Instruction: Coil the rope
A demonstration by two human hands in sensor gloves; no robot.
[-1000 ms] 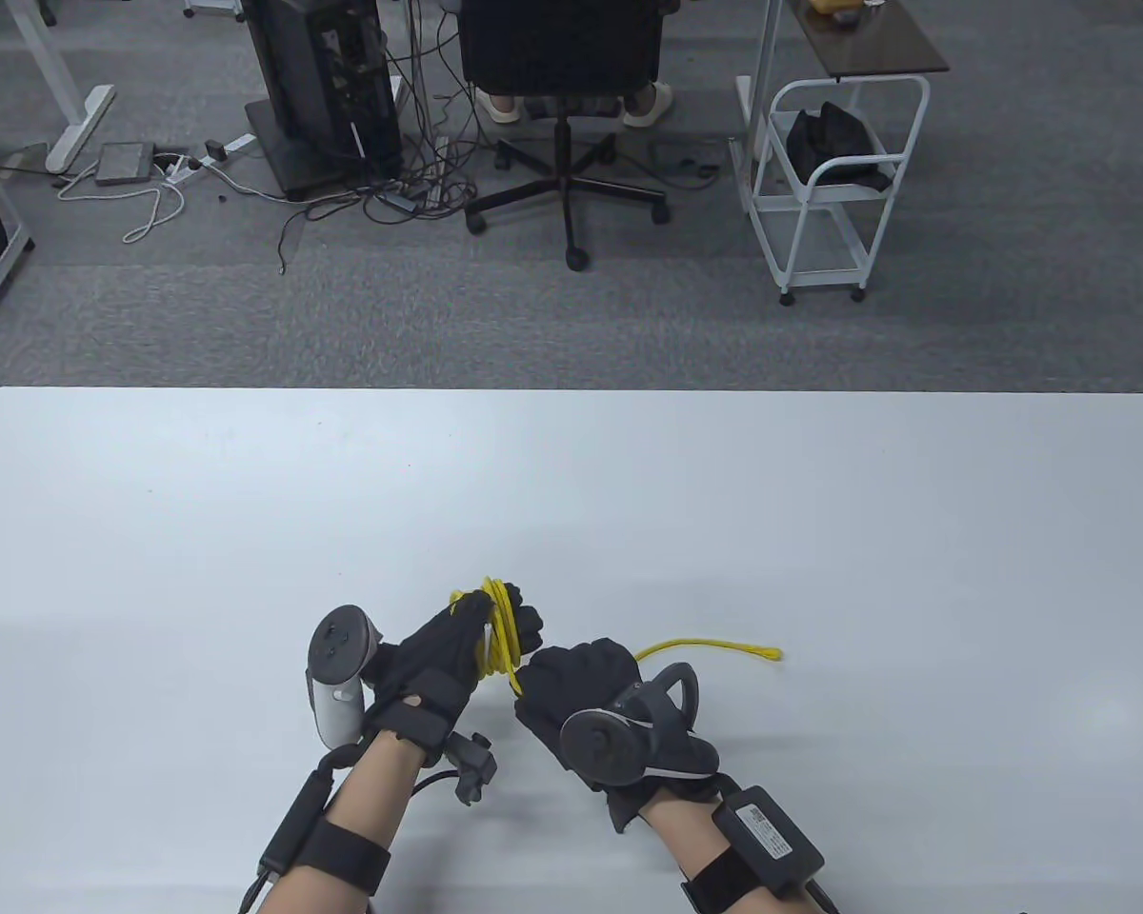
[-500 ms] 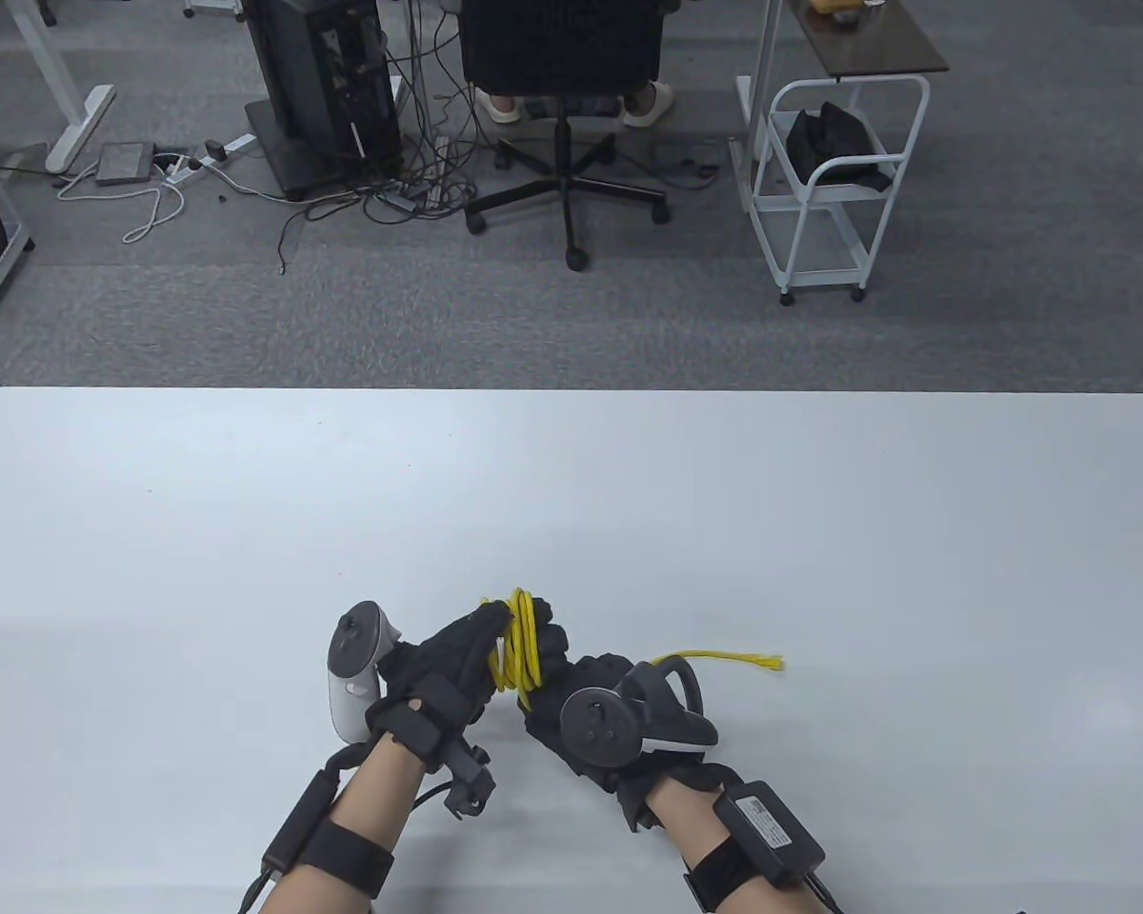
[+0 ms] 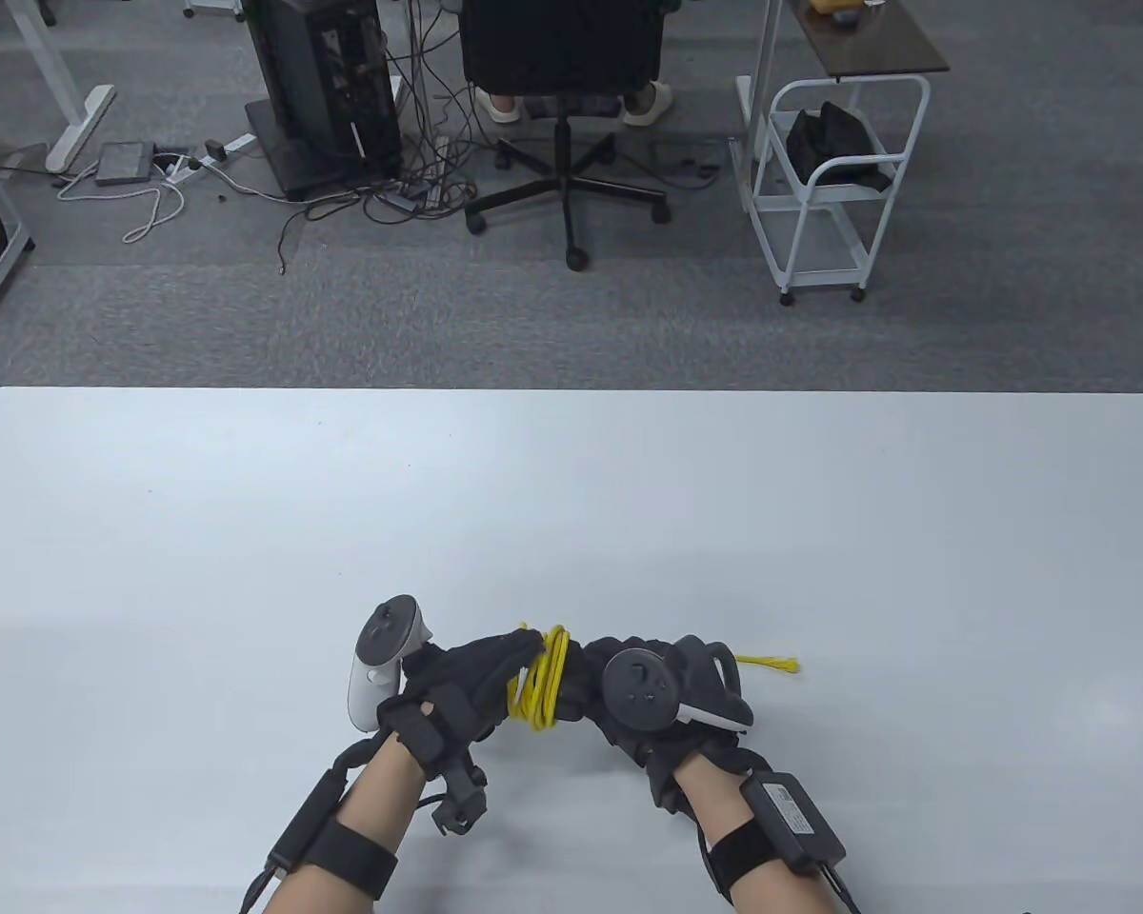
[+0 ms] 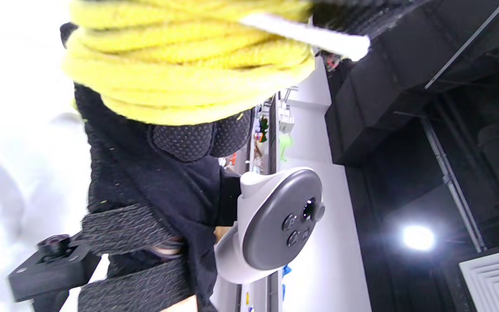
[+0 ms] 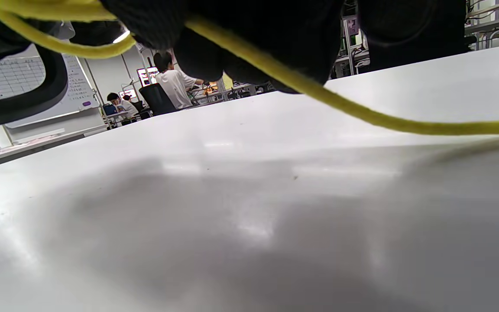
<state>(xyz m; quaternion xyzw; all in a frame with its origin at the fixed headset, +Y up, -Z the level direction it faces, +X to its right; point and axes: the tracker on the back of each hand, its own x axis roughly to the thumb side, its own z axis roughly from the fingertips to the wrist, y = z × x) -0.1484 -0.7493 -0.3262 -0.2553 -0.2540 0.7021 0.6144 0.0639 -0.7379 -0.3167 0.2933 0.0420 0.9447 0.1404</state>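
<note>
Yellow rope (image 3: pixel 541 687) wound round my left hand (image 3: pixel 476 674) fingers, near counter (image 3: pixel 571 495) front edge. Right hand (image 3: pixel 619 705) fingers pinch the strand; frayed tail (image 3: pixel 770 663) lies on counter to its right. Beyond counter: office chair (image 3: pixel 564 114), white cart (image 3: pixel 824 181), cables on floor.

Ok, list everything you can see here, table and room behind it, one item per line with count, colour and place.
rope: one, yellow, wound in loops around the left fingers, frayed loose end lying on the table right of the hands
table: one, white, fills the near half
office chair: one, black, on the carpet beyond the table, someone seated
computer tower: one, black, far left with cables
trolley: one, white, far right, black bag inside
left hand: one, black glove, rope looped on it
right hand: one, black glove, touching the coil, rope passing through its fingers
</note>
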